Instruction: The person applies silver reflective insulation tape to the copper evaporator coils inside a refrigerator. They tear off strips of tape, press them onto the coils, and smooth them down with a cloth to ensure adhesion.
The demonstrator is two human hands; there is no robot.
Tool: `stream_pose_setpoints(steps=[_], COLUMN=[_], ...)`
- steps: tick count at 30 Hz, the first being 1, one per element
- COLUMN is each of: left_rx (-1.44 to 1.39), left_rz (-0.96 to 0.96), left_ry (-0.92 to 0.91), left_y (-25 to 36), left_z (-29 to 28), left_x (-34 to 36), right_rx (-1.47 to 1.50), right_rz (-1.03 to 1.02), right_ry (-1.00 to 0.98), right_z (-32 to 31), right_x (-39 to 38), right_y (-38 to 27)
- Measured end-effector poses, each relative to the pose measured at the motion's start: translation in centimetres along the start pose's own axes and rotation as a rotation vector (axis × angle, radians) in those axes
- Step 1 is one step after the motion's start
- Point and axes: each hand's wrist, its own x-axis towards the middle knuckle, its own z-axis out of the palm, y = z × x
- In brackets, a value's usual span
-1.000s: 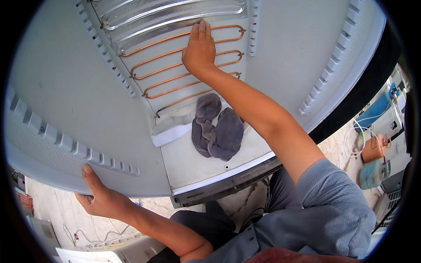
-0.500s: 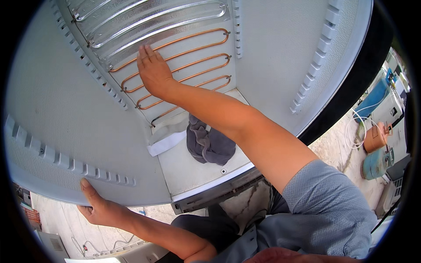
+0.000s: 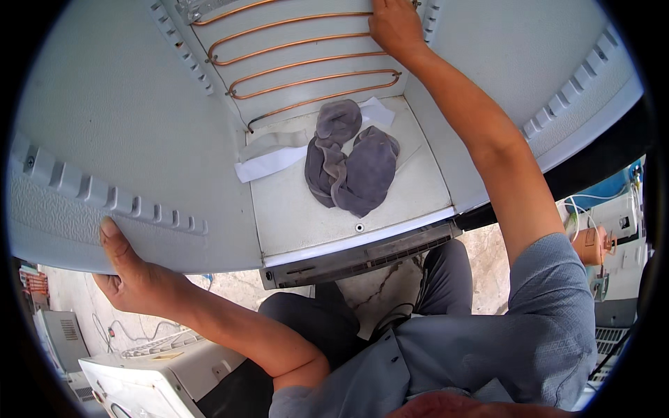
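My left hand (image 3: 139,279) grips the front edge of the refrigerator cabinet's left side wall (image 3: 125,160), thumb on the inner face and fingers round the outside. Up at the back wall, my right hand (image 3: 397,29) is against the right part of the bent copper tubing (image 3: 300,46); its fingertips are mostly cut off by the picture's top edge. A crumpled silver foil strip (image 3: 189,11) shows at the tubing's upper left. On the cabinet floor (image 3: 286,226) below lies a bunched grey cloth (image 3: 366,171).
White strips (image 3: 272,164) lie beside the cloth. Ribbed shelf supports (image 3: 571,83) run along both side walls. Outside stand an orange tank (image 3: 589,245) at the right and a white appliance casing (image 3: 150,383) at the lower left, with cables (image 3: 125,331) on the ground.
My right hand has moved right along the tubing, from flat on the foil edge to near the right bends. The view has tilted down, showing more cabinet floor. My left hand keeps its grip.
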Motion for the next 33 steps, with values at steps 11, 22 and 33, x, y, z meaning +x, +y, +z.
stream_pose_setpoints(steps=[11,22,33], left_rx=[-0.061,-0.261,-0.403], left_rz=[0.118,0.495,-0.564], left_ry=[-0.033,-0.355,-0.713], left_y=[-1.0,0.2,-1.9], left_z=[0.3,-0.9,3.1], left_x=[-0.4,-10.7,-12.2], right_rx=[0.466,0.471,1.131], right_rz=[0.384,-0.058,0.803], right_ry=[-0.529,-0.767,0.616], right_z=[-8.4,-1.4,-12.6], right_x=[-12.0,-9.8,8.6], right_y=[-16.1,-29.5,-15.4])
